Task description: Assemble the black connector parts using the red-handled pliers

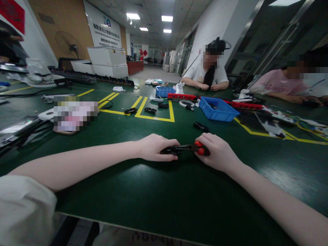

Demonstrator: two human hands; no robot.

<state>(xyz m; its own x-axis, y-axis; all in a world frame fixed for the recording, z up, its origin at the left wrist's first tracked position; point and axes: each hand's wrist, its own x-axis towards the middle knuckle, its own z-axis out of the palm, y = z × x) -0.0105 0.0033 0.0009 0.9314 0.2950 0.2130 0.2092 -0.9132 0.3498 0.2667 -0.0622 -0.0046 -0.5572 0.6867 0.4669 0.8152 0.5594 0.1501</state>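
Note:
My left hand [157,148] is closed around a small black part [170,150], pinched between thumb and fingers just above the green table [143,198]. Red-handled long-nose pliers [188,147] are gripped in my right hand [217,150]. Their jaws point left and meet the black part; whether they bite on it I cannot tell. Behind my right hand lies another black part [201,126]. Farther back, several similar black pieces [150,110] rest in and beside a yellow-taped square.
A blue bin [217,111] with dark contents stands behind my right hand, and a smaller blue bin [165,91] farther back. On the left lie a phone [66,132] and metal strips [19,126]. Two people [222,73] sit across the table near red rails [181,96].

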